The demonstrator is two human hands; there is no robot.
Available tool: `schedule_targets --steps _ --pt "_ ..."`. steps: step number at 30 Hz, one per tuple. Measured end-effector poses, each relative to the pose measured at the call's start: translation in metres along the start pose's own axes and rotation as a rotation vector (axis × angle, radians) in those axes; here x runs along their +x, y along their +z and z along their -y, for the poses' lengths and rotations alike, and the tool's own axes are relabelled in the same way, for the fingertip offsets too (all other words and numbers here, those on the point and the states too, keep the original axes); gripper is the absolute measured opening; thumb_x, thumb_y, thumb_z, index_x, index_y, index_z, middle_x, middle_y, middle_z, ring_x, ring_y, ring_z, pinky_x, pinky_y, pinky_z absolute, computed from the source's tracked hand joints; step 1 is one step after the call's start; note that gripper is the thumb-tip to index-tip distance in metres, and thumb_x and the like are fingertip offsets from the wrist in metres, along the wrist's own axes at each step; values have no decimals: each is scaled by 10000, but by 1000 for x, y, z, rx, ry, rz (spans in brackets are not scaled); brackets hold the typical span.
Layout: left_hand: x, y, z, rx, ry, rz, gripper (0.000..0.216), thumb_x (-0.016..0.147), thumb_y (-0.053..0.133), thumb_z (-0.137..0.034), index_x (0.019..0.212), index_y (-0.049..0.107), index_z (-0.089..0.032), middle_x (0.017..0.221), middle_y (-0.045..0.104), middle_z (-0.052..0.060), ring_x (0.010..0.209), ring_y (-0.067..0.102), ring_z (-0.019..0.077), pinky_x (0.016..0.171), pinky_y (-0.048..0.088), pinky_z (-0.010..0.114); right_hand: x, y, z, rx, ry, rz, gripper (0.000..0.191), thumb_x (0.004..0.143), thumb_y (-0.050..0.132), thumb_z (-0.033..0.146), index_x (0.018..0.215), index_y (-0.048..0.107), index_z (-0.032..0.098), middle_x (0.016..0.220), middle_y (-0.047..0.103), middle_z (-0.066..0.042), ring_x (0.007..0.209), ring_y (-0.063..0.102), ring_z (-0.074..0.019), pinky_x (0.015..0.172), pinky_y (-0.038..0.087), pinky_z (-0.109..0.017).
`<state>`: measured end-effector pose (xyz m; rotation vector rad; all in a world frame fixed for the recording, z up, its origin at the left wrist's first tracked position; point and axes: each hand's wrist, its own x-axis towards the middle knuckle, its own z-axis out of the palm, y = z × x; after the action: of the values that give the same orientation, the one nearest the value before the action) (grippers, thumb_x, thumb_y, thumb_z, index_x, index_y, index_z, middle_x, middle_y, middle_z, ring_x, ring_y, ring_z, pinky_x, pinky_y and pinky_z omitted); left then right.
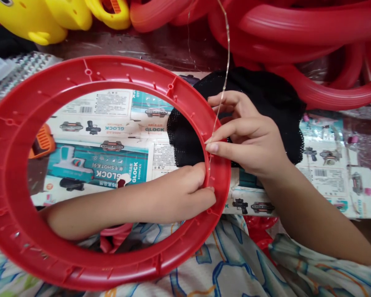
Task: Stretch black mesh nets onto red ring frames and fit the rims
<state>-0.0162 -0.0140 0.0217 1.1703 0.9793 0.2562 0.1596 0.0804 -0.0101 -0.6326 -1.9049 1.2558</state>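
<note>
A large red plastic ring [111, 270] with short pegs inside its channel tilts across the view. My left hand [185, 194] reaches through the ring's opening and grips its right side, thumb over the inner rim. At that same side, my right hand [244, 134] pinches a thin wire with tiny bead-like lumps [226, 62] between thumb and forefinger. The wire rises from the channel past the pinch and leaves the view at the top. Its lower end lies in the channel near my left fingers.
Beneath lies flattened printed cardboard [111, 107] with a black cloth [259, 86] on it. More red rings [312, 24] crowd the back right. Yellow plastic toy parts [52, 20] lie at the back left, beside a tray of small metal pieces [34, 66]. An orange part [45, 140] shows through the ring.
</note>
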Motion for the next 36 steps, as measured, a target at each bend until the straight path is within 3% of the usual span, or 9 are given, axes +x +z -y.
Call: schedule_targets --steps 7,12,17,19,21,23,26,33,36 --pt "-2 1 -3 -33 -14 28 63 944 483 -248 956 534 -213 883 631 -15 798 594 172 744 478 314 -2 2 1 23 17 -16 98 774 890 380 813 839 306 1339 659 0 1256 627 -236 1141 508 -433" --pt "-2 4 3 -164 16 37 110 978 534 -308 1002 541 -201 905 627 -1 802 579 159 732 480 293 -3 0 2 91 57 -5 82 794 876 353 836 837 295 1362 653 1 1050 687 -167 1078 549 -375" --pt "1 6 12 -470 124 95 442 1057 400 -565 905 554 -179 936 621 43 890 598 177 871 522 323 -1 -3 8 25 28 -3 95 766 894 373 806 829 317 1341 645 -12 1193 636 -224 1064 548 -353" --pt "3 8 14 -485 132 61 455 1053 438 -554 858 580 -168 900 622 43 866 595 164 861 521 298 -1 -4 10 10 8 -4 88 765 894 366 800 826 324 1329 644 -17 1262 603 -247 1080 537 -361" --pt "6 11 14 -531 112 -20 346 1010 565 -460 845 606 -159 841 622 30 792 589 140 754 520 254 -1 -5 11 11 -12 5 82 767 894 346 808 826 323 1317 640 -19 1270 601 -247 1085 532 -370" --pt "10 14 13 -633 138 -142 202 918 683 -354 899 619 -163 795 643 9 717 606 124 661 518 225 -2 -4 10 13 -22 14 82 772 889 336 823 828 317 1307 637 -14 1238 621 -236 1072 539 -377" --pt "15 18 11 -695 225 -285 211 822 734 -260 981 624 -174 776 710 -2 650 650 125 609 539 221 -2 -3 8 11 -24 0 51 805 859 340 836 829 313 1281 643 2 1203 645 -222 1063 543 -392" --pt "19 21 2 -605 229 -419 182 747 740 -222 866 610 -176 661 637 -48 567 575 89 539 483 189 1 -5 7 12 -85 22 53 792 862 305 829 824 306 1261 643 -12 1272 612 -222 1133 498 -393" --pt "19 22 1 -583 231 -389 121 778 690 -212 852 601 -180 643 596 -57 562 541 86 522 460 189 2 -5 8 -13 -65 25 54 782 862 323 818 822 317 1278 647 -3 1285 602 -228 1143 498 -402"
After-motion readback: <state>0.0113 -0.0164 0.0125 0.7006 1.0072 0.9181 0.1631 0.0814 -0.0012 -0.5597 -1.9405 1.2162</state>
